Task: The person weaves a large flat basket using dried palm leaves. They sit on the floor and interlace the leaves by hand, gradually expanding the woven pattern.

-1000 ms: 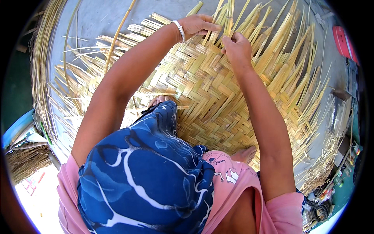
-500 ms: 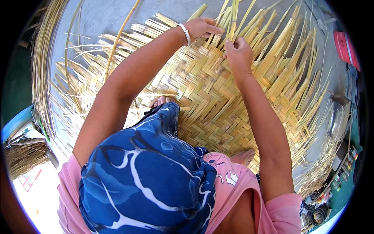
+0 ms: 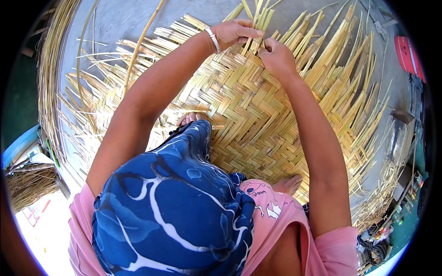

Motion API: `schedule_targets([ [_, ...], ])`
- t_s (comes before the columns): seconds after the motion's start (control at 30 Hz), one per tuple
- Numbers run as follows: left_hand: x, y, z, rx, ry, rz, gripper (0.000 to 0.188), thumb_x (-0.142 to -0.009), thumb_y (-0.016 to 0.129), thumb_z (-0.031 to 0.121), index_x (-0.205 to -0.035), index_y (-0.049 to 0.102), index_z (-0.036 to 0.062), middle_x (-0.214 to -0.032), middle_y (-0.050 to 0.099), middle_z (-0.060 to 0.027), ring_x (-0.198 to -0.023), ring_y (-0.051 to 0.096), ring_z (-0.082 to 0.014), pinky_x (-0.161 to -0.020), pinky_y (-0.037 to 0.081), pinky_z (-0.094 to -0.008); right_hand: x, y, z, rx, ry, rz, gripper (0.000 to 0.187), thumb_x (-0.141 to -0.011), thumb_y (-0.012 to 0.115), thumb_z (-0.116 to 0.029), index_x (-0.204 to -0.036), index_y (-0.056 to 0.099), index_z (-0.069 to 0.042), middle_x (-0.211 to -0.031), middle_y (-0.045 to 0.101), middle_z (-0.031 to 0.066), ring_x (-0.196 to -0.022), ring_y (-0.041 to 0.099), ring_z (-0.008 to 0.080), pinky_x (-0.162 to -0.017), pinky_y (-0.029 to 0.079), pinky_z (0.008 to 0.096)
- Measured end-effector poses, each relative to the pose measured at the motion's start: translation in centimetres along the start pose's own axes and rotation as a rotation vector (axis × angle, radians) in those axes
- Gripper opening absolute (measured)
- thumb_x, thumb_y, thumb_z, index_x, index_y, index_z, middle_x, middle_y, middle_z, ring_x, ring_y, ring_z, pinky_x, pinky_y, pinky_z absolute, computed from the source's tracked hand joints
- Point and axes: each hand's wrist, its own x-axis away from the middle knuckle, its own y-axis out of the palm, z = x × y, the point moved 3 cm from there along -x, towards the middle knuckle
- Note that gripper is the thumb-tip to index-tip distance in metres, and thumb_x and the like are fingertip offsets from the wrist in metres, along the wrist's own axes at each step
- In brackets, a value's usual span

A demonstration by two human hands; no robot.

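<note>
Spread over the floor beneath me is a woven mat (image 3: 258, 103) of split cane or bamboo strips, with long loose ends fanning out along its far and right edges. At the mat's far edge, my left hand (image 3: 235, 33), a white bangle on its wrist, is closed on a small bunch of upright strips (image 3: 263, 19). Close beside it on the right, my right hand (image 3: 277, 56) pinches the base of these strips with thumb and bent finger. The fingertips of both hands are partly hidden. My bare foot (image 3: 288, 185) rests on the mat's near part.
A bundle of long thin canes (image 3: 51, 69) lies along the left side. One long brown strip (image 3: 142, 43) crosses the mat's left part. A red object (image 3: 407, 56) sits at the far right. Cut strip scraps (image 3: 375, 209) pile up at the right, by assorted clutter (image 3: 375, 244).
Both hands have shifted slightly left along the far edge, the right hand more. The bunched strips between them now lean and gather closer together.
</note>
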Motion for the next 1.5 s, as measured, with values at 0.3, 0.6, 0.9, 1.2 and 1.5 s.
schedule_targets([
  [0.3,3.4,-0.9,-0.4,0.260,0.054,0.261,0.026,-0.090,0.061,0.014,-0.115,0.063,0.0059,-0.099,0.065,-0.0018,-0.094,0.060,-0.0110,-0.081,0.051,-0.0238,-0.6,-0.5,0.0,-0.034,0.023,-0.195,0.025,-0.082,0.057,-0.026,-0.091,0.065,-0.004,-0.071,0.066,0.0134,-0.072,0.065,0.0274,-0.070,0.048,0.0378],
  [0.6,6.4,0.3,-0.9,-0.156,0.096,0.602,0.026,-0.089,0.061,0.011,-0.114,0.063,0.0035,-0.099,0.066,-0.0051,-0.083,0.064,-0.0095,-0.071,0.053,-0.0206,2.2,-0.6,0.0,-0.024,-0.196,0.187,0.025,-0.082,0.057,-0.013,-0.104,0.063,-0.004,-0.103,0.063,0.0154,-0.094,0.060,0.0317,-0.083,0.047,0.0386],
  [0.9,5.5,0.4,2.8,-1.395,0.418,0.513,0.028,-0.089,0.060,0.031,-0.106,0.065,0.0097,-0.096,0.067,-0.0105,-0.086,0.065,-0.0271,-0.072,0.049,-0.0387,8.8,-2.5,2.5,0.526,-0.464,0.359,0.033,-0.080,0.059,-0.011,-0.113,0.060,-0.007,-0.122,0.055,0.0092,-0.116,0.048,0.0298,-0.098,0.037,0.0422],
  [1.2,2.8,-0.4,5.6,-1.562,0.080,0.028,0.036,-0.088,0.058,0.046,-0.087,0.064,0.0097,-0.081,0.064,-0.0106,-0.080,0.061,-0.0298,-0.075,0.044,-0.0419,9.6,-2.7,2.6,0.602,-0.454,0.353,0.039,-0.080,0.059,-0.016,-0.119,0.057,-0.010,-0.129,0.050,0.0087,-0.121,0.045,0.0284,-0.102,0.032,0.0437],
  [1.5,2.7,-0.3,5.5,-1.290,0.177,0.134,0.034,-0.085,0.064,0.041,-0.084,0.062,0.0066,-0.066,0.058,-0.0118,-0.063,0.053,-0.0281,-0.064,0.044,-0.0389,10.9,-3.0,5.2,0.702,-0.370,0.344,0.048,-0.083,0.058,-0.023,-0.128,0.050,-0.011,-0.137,0.047,0.0080,-0.127,0.041,0.0247,-0.107,0.025,0.0440],
])
